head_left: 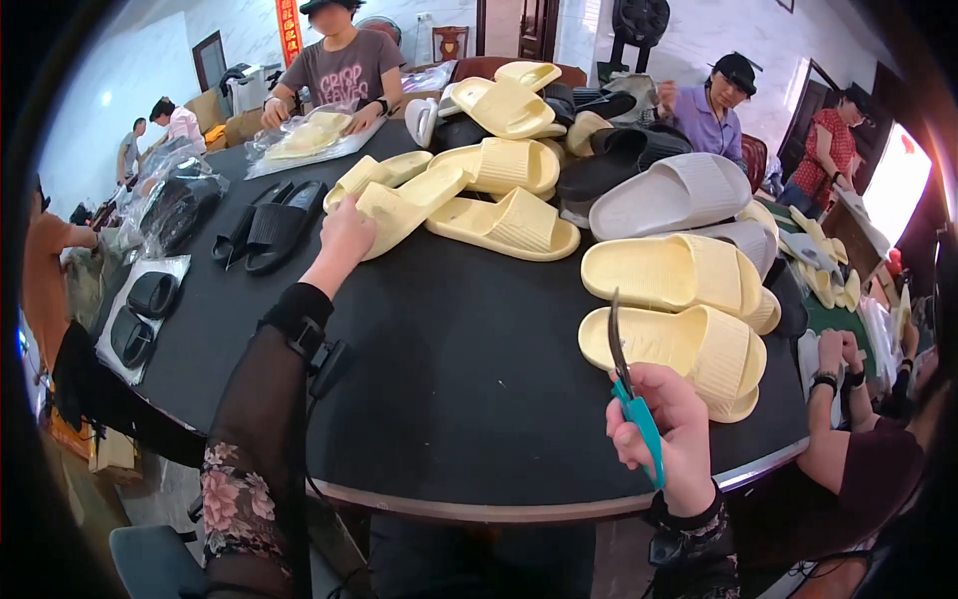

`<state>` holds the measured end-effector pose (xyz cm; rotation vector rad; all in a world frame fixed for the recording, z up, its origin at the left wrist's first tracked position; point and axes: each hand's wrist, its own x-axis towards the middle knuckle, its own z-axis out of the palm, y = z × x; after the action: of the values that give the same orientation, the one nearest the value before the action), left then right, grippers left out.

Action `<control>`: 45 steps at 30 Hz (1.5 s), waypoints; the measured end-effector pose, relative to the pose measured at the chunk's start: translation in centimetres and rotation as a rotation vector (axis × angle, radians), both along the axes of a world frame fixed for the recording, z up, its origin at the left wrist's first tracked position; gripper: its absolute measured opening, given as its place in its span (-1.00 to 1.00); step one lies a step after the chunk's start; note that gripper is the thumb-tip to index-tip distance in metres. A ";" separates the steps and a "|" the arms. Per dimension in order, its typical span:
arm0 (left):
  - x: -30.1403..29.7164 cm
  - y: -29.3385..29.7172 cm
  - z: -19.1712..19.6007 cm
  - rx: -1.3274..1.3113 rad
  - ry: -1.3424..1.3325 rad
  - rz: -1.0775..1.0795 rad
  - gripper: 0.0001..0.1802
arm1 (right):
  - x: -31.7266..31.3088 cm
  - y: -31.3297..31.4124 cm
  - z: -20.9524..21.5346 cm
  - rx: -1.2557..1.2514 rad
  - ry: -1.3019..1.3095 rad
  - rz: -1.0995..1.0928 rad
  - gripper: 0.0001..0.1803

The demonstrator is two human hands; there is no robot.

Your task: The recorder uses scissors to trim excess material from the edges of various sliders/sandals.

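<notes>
My left hand (347,238) reaches over the table and grips a pale yellow slide sandal (407,212) by one end, at the left side of the pile. In my right hand (667,424) is a pair of scissors with teal handles (641,429), its dark blades pointing up and away from me. Just beyond the blades lie a yellow slide (714,351) and another yellow slide (689,272), stacked on others. One more yellow slide (514,225) rests on the table right of the sandal I hold.
A grey slide (679,195) and several black ones lie in the pile. Left stand black slides (274,235) and a pair on white wrapping (150,304). Across the dark table (449,399), a person (344,70) handles bagged slides (304,135). Other people work at right and left.
</notes>
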<state>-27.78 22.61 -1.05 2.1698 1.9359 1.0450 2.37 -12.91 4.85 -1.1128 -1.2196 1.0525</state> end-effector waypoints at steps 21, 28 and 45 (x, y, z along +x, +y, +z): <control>1.3 -2.8 7.5 -0.201 0.610 -0.580 -0.63 | -2.7 7.5 -2.6 -0.231 0.108 0.237 -0.60; 2.8 -13.4 10.6 -0.551 0.666 -0.751 -0.53 | -2.5 6.7 -2.9 -0.105 0.140 0.235 -0.59; 0.3 -16.2 9.3 -0.264 0.696 -0.439 -0.53 | -2.5 7.3 -3.3 -0.010 -0.002 0.130 -0.65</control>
<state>-27.46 6.41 8.25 2.8158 1.5055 -0.0497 -0.12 -5.65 1.59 -1.0534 -1.3031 1.1565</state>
